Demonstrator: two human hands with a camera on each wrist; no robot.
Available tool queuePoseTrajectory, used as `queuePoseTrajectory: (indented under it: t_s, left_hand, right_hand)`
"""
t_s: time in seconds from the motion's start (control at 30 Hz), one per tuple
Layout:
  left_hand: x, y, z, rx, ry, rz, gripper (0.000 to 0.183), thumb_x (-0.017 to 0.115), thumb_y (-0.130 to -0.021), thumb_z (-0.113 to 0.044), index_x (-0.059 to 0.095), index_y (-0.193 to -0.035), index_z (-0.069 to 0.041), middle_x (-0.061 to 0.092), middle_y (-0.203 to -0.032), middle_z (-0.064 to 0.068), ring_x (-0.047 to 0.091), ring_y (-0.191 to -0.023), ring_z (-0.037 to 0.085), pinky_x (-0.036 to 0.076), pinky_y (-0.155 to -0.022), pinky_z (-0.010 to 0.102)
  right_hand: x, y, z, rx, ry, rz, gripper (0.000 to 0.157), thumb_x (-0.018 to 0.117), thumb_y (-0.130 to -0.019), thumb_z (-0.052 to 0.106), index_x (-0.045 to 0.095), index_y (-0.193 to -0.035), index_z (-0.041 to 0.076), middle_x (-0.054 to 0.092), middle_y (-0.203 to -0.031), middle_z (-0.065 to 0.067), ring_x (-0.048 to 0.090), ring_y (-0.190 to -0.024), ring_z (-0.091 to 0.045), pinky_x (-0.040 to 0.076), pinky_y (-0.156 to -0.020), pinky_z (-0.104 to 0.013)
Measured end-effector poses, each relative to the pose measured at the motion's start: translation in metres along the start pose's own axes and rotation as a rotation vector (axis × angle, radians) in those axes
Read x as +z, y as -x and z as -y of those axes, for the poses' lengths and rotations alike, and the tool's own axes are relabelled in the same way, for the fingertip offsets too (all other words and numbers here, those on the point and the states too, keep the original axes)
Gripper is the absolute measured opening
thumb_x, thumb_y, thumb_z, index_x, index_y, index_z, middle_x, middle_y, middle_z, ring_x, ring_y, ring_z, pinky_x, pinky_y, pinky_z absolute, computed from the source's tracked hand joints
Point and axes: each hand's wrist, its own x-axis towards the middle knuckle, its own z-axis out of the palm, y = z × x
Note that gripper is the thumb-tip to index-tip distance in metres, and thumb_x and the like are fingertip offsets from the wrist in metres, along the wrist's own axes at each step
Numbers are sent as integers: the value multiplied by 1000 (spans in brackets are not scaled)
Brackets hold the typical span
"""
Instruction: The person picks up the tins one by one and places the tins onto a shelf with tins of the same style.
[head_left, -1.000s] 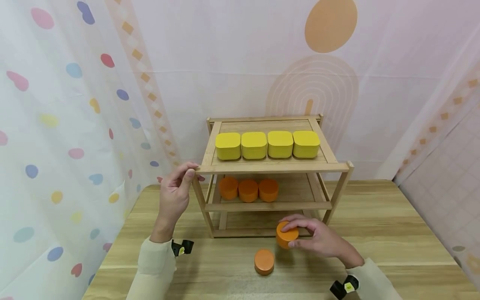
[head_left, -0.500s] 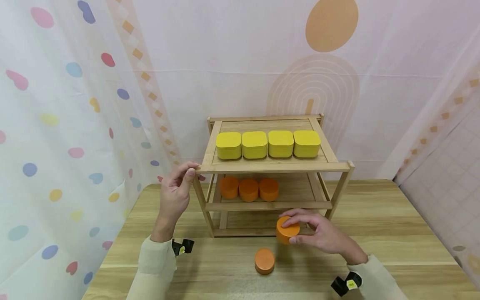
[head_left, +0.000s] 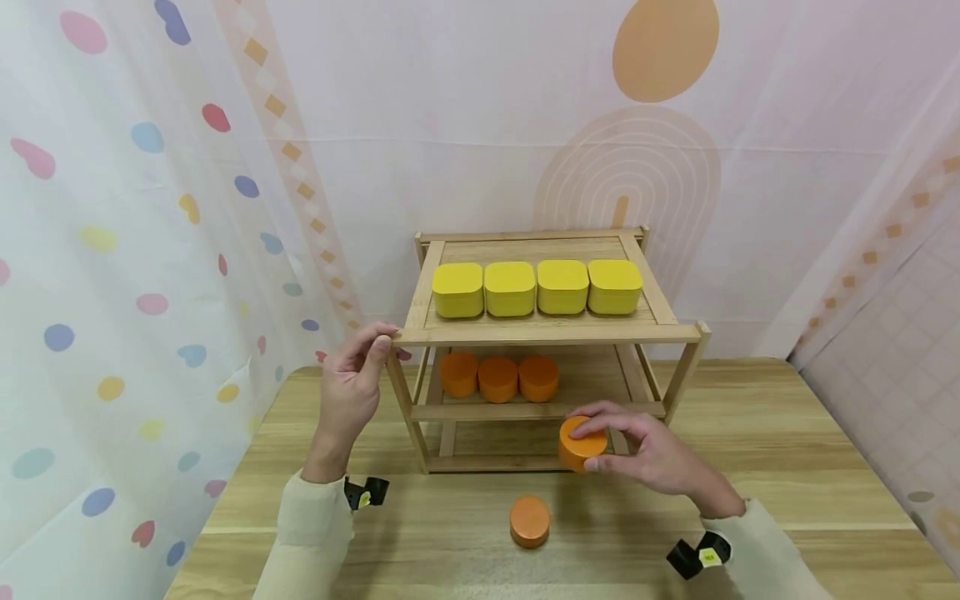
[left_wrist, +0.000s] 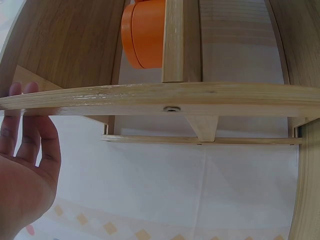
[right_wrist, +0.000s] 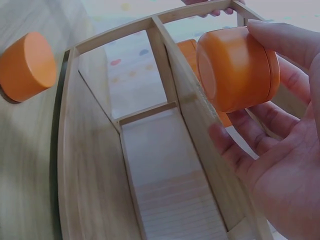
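Observation:
My right hand [head_left: 652,452] grips a round orange lidded tin [head_left: 579,447] by its lid end, in front of the wooden shelf rack [head_left: 547,336]. In the right wrist view the tin [right_wrist: 232,70] is raised beside the middle shelf's front rail, thumb on one side and fingers on the other. My left hand [head_left: 350,387] holds the rack's front left top corner; its fingers [left_wrist: 31,135] reach round the wooden side. Three similar orange tins [head_left: 498,380] line the left part of the middle shelf. Another orange tin [head_left: 529,522] stands on the table before the rack.
Several yellow square tins [head_left: 562,287] stand in a row on the top shelf. The bottom shelf [head_left: 495,439] sits low, close to the wooden table [head_left: 262,517]. Patterned curtains [head_left: 450,142] hang behind and at the left.
My right hand has lifted the orange tin upward and slightly right, from near the table toward the middle shelf's front rail. The left hand has stayed on the rack's corner.

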Motion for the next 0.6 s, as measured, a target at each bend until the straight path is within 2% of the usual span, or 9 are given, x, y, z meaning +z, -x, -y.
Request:
queuePoseTrajectory:
  t_s: [0.23,0.6]
  left_hand:
    - [0,0,0,11,8,0,17,51,-100,3,60,-108,14,70,-103,-2,68,-80,11,56,-84,23]
    - [1,-1,-2,5,18,-10,17,52,-100,3,61,-108,14,70,-101,-2,68,-80,11,56,-83,22]
  right_hand:
    - [-5,-3,4,6,32,-17,37,73,-86,-1,68,-118,16,58,-135,-15,55,-124,-15,48,-100,-27]
    - [-13,-9,5,22,41,-24,35,71,-88,-1,68,-119,14,56,-136,-15,52,-125,-12,48,-99,-26]
